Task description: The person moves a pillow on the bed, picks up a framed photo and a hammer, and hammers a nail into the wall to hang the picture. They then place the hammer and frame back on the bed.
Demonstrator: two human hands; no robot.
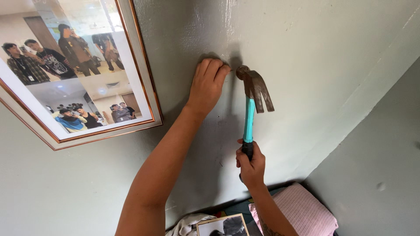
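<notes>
From the head view, the left hand [209, 83] is pressing against the grey-green wall [306, 52], its fingertips [221, 69] pinched narrow at a spot beside the hammer's head; whether they are holding anything there is too small to tell. The right hand [250, 164] is keeping a closed grip on the hammer [251, 100] by its teal handle, head touching the wall just right of the fingertips. A framed photo collage [74, 70] is hanging to the left, and a pink pillow [302, 212] is lying below.
</notes>
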